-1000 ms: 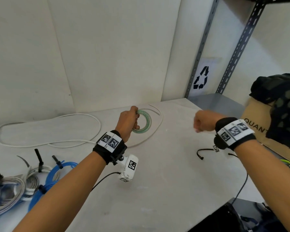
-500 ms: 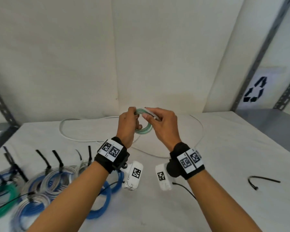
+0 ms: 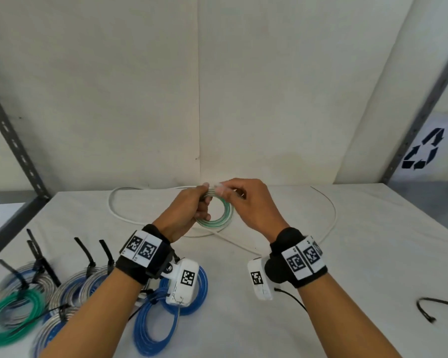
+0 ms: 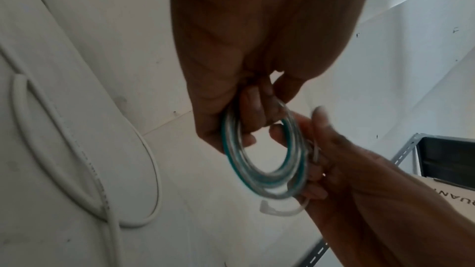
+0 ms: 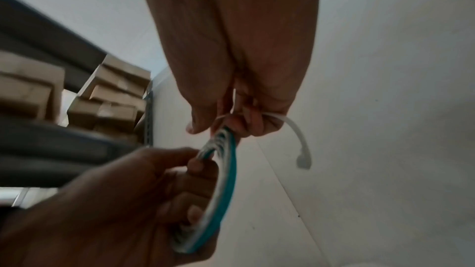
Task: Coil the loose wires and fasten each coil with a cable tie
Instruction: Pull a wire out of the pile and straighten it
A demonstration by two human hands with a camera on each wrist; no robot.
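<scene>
White bench (image 3: 360, 254) under pale walls: tied coils (image 3: 70, 288) sit far left. Above its middle, the left hand (image 3: 184, 215) curls round a small green-and-clear coil (image 3: 219, 219), fingers through the ring. The right hand (image 3: 254, 205) pinches a white cable tie (image 5: 298, 135) against the coil's top; blur hides the fingertips there.

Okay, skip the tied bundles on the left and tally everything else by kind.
green-and-clear coil: 1
white cable tie: 1
loose white cable: 1
black cable tie: 1
Total: 4
</scene>
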